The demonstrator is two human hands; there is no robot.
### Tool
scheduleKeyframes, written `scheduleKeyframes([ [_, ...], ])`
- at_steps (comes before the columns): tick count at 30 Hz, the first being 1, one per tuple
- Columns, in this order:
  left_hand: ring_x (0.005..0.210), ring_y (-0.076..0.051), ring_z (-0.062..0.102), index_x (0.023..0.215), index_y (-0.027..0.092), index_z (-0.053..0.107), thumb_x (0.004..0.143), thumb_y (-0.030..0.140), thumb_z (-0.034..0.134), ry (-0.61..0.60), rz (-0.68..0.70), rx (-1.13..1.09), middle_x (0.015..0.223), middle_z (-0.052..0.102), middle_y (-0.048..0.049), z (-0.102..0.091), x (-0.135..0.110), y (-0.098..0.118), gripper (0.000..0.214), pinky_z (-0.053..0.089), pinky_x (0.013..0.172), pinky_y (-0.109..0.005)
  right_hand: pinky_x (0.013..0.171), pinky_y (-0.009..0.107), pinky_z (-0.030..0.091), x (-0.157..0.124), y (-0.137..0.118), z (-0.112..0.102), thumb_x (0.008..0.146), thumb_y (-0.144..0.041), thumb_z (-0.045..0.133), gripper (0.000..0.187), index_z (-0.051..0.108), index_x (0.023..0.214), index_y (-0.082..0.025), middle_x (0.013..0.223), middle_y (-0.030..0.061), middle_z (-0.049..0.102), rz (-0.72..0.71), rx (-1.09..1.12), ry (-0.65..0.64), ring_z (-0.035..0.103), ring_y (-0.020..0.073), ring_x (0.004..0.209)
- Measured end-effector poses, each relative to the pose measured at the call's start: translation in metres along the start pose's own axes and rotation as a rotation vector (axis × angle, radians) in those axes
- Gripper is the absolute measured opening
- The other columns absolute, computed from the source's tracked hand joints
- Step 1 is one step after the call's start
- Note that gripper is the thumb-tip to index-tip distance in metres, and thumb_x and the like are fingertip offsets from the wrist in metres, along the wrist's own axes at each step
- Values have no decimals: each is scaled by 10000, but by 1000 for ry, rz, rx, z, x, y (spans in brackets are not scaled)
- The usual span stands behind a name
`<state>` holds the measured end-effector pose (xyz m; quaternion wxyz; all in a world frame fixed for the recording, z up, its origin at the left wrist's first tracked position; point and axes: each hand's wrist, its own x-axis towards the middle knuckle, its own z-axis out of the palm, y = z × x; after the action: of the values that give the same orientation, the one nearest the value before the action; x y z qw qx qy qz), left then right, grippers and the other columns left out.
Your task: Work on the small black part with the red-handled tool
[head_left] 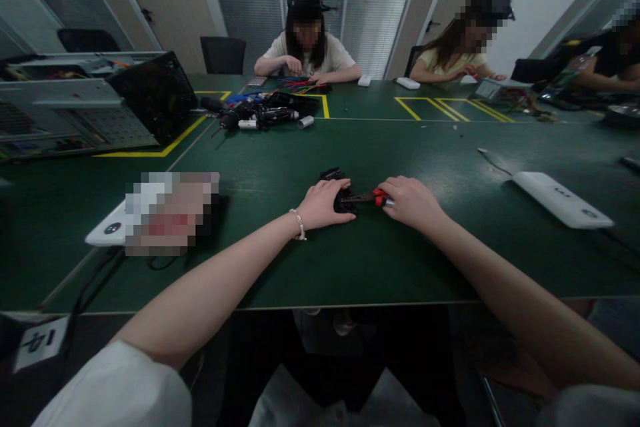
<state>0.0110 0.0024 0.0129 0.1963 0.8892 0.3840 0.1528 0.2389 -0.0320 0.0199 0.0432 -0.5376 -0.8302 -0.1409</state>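
It's a dim room with blinds across the back, and a long green tabletop (280, 273) runs through it. Taking the worker's seat as six o'clock, a co-worker (320, 57) sits at twelve, an opened computer case (60, 113) lies towards ten and a white power bank (563, 200) towards three.

Right in front of the worker, near the middle, is a small black part (345, 205), half hidden. The left hand (323, 205) spans it, thumb and fingers parted but closed about its sides. The right hand (413, 199) is wrapped round the red handles of the pliers (379, 198).

I'd judge the step in hand is working at the part with the plier tips; whether they actually grip anything I can't tell. The next move seems to call for a steady left hold and a careful squeeze.

The pliers' nose points to nine, their long axis nearly level from three. The part's length seems to run from eleven to five.
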Motion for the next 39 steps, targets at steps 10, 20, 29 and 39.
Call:
scheduleKeyframes([
  [10, 1257, -301, 410, 1331, 225, 392, 719, 506, 642, 4, -1, 5, 1359, 477, -71, 0, 0, 0, 718, 352, 1023, -472, 713, 324, 397, -1, 0, 0, 765, -220, 518, 262, 641, 979, -132, 922, 107, 652, 9, 8, -4, 562, 223, 816],
  [20, 1238, -298, 425, 1323, 211, 399, 716, 499, 645, 15, 3, 17, 1343, 489, -79, 1, 0, 0, 715, 358, 1016, -464, 703, 323, 395, 0, 1, 5, 770, -226, 505, 268, 641, 979, -128, 921, 100, 656, 29, 47, -13, 567, 218, 813],
  [29, 1257, -300, 405, 1334, 226, 386, 719, 503, 638, 5, -4, 5, 1351, 480, -73, 0, -1, 1, 720, 346, 1025, -474, 694, 335, 392, 0, 2, 4, 760, -217, 508, 269, 641, 976, -128, 923, 115, 650, -6, 19, 10, 555, 227, 809],
  [39, 1246, -302, 416, 1326, 219, 397, 721, 505, 636, -5, -6, 4, 1351, 481, -74, -2, -1, 2, 710, 358, 1018, -474, 696, 317, 396, 0, 3, 5, 767, -230, 509, 258, 638, 970, -135, 911, 99, 651, 11, 47, -16, 558, 214, 805],
])
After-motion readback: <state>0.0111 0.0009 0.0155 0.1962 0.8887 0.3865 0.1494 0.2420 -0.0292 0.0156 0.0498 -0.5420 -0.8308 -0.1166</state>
